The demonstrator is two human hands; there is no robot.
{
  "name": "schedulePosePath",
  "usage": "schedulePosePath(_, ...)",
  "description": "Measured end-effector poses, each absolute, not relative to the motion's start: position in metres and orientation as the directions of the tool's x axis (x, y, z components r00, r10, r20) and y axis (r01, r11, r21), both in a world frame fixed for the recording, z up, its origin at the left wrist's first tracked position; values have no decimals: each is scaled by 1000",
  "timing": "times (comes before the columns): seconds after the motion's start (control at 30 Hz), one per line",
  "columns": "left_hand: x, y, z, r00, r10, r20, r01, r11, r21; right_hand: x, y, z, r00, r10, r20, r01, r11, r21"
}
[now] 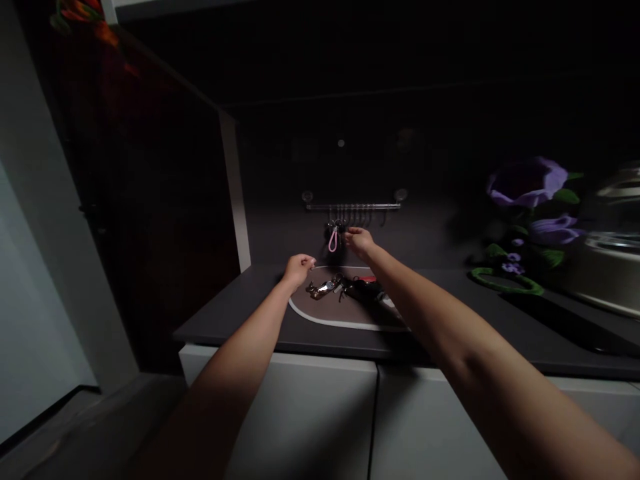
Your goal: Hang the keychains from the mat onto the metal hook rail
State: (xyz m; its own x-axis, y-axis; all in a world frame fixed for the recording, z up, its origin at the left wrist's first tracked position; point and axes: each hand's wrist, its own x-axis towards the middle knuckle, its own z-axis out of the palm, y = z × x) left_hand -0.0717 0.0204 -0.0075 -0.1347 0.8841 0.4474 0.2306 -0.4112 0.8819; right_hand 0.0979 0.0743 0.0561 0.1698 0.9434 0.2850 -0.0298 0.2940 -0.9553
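Keys on mat, below rail

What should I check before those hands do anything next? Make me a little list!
1. Rail level: ok, with a round mount near each end.
2. Pink loop hanging: ok, it dangles below the rail, towards the rail's left end.
3. Right hand off the loop's metal ring: cannot tell, it's close and dark there.
4. Left hand holding nothing: cannot tell, its curled fingers hide that.
5. Mat bare: not ok, shiny metal items lie on it.
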Motion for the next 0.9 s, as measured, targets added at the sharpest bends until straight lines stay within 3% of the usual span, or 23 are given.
schedulePosePath(0.3, -77, 15, -8, -33, 946, 323, 200, -311, 929, 93, 26, 34, -28, 957, 287, -5, 287, -958)
schedulePosePath(0.43, -84, 11, -6, 40, 954, 299, 287, -297, 911, 93, 14, 13, -152, 900, 409, 187, 433, -882)
schedulePosePath(0.6, -90, 11, -7, 107, 962, 251, 431, -272, 860, 95, 4, -2, -254, 808, 531, 540, 574, -616)
schedulePosePath(0.73, -95, 16, -9, 223, 938, 265, 574, -346, 742, 97, -2, -2, -328, 766, 553, 666, 603, -439)
schedulePosePath(0.9, -100, 21, -11, 459, 858, 231, 708, -510, 488, 99, -1, -4, -391, 749, 535, 734, 604, -310)
